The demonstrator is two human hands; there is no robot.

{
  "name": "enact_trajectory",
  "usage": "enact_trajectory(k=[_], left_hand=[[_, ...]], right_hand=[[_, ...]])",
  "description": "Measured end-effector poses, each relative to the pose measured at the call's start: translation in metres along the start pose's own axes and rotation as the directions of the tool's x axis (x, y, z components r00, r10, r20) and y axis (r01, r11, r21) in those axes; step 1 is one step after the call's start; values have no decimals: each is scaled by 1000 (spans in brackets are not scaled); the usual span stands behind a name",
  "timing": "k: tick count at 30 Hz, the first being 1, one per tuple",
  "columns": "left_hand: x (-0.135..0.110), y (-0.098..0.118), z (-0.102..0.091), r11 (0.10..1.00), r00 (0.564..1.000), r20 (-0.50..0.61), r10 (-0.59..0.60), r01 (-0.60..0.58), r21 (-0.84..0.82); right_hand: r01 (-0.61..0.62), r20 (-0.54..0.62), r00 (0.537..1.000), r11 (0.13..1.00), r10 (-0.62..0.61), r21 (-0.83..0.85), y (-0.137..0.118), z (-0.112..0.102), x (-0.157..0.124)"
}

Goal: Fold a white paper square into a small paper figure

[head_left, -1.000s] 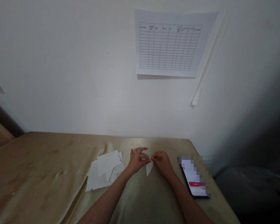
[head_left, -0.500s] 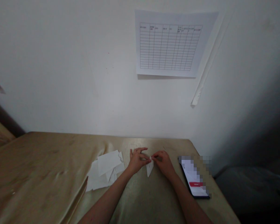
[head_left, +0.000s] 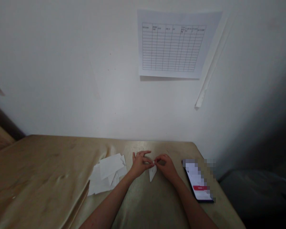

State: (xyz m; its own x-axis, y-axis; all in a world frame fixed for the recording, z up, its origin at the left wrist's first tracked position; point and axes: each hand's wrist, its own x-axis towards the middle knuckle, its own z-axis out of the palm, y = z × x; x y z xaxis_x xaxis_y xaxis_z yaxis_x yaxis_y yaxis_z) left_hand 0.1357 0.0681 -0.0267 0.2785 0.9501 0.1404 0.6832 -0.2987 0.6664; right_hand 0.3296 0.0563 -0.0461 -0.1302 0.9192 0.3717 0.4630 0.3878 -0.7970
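A small folded piece of white paper (head_left: 152,173) with a pointed lower end rests on the tan table (head_left: 50,171). My left hand (head_left: 139,163) pinches its upper edge from the left with thumb and forefinger. From the right, my right hand (head_left: 165,166) pinches the same top edge, fingertips nearly meeting those of the left. Both hands rest low on the tabletop near the wall.
A loose pile of white paper sheets (head_left: 107,174) lies just left of my left hand. A phone (head_left: 197,183) with a lit screen lies to the right near the table's edge. A printed grid sheet (head_left: 173,46) hangs on the white wall.
Almost nothing has shifted; both hands keep their pinch on the folded paper with only slight finger movement.
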Motion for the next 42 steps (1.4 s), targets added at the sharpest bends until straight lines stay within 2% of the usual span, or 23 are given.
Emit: enact_trajectory(k=[24,42], left_hand=[[0,-3,1,1000,1000,28,6,-6,-20],[3,-6,3,1000,1000,11,-12,12,-15]], right_hand=[[47,54,997,998,-49,37,-9,-7,-1],[20,27,999,999,-21,31,-3,-2,1]])
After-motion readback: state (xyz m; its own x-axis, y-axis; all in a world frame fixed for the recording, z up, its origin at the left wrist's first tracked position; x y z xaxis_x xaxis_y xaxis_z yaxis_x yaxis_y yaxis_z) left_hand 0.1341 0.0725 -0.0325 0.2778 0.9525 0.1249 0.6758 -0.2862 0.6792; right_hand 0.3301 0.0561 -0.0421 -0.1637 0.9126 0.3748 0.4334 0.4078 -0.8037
